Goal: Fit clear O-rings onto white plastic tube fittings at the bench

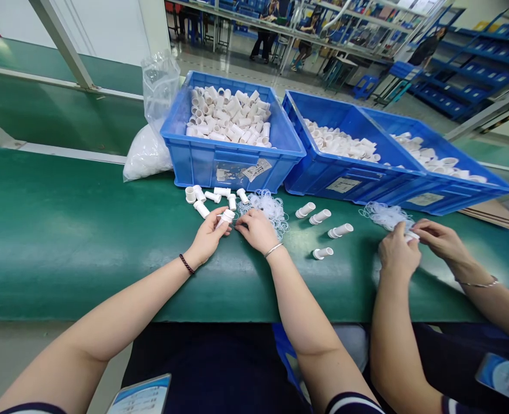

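Observation:
My left hand [206, 237] is closed around a white plastic pipe fitting [226, 217], its wider collared end up. Just right of it, my right hand [256, 229] has its thumb and fingers pinched together; whatever lies between the fingertips is too small to make out. Behind and beside that hand spreads a pile of thin translucent rings [274, 210]. Several loose white fittings [201, 208] lie beyond my left hand. To the right of my right hand, several more fittings [320, 217] stand tilted-looking on the green work surface [107, 241].
A blue bin [237, 164] full of white fittings stands behind my hands, with two more blue bins [344, 184] to its right. A clear plastic bag [150, 149] sits left. At right, a co-worker's hands [398, 253] hold a white piece near another ring pile [386, 215].

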The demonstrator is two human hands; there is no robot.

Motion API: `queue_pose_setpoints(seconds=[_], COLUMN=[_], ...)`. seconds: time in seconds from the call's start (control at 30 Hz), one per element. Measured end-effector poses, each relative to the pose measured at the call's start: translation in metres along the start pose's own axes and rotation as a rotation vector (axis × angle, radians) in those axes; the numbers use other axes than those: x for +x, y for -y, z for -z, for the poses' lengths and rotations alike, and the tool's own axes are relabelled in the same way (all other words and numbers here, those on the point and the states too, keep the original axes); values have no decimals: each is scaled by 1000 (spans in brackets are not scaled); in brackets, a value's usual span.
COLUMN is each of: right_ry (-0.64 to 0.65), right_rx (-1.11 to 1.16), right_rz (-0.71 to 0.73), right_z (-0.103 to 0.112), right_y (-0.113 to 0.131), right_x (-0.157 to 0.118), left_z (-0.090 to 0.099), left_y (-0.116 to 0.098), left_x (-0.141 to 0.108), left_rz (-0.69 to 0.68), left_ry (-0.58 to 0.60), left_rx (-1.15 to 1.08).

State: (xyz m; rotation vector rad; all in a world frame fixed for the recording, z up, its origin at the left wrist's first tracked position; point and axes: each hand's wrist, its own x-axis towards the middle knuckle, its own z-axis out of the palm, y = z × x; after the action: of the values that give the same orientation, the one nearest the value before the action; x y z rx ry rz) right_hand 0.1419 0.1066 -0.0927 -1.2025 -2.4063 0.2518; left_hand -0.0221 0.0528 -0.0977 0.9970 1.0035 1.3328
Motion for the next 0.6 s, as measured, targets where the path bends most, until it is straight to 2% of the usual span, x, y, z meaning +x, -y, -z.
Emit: queue_pose_setpoints(seconds=[0.13, 0.3, 0.37, 0.43, 0.6], right_ry=[-75, -227, -195, -145, -85], right_rx=[-10, 383, 513, 536, 343], right_rz=[4, -115, -87, -45, 2], right_z=[1, 17, 22, 24, 19], right_y=[6, 14, 18, 20, 21], right_x=[2, -1, -3, -4, -4], left_z=[1, 3, 3, 3, 1], left_y=[-1, -2, -2, -3, -5], left_x=[1, -1, -2, -4, -6], left_rz=[-6, -31, -63, -83, -99], left_ry=[12, 33, 36, 41, 65], left_rx=[15, 169, 266, 358, 552])
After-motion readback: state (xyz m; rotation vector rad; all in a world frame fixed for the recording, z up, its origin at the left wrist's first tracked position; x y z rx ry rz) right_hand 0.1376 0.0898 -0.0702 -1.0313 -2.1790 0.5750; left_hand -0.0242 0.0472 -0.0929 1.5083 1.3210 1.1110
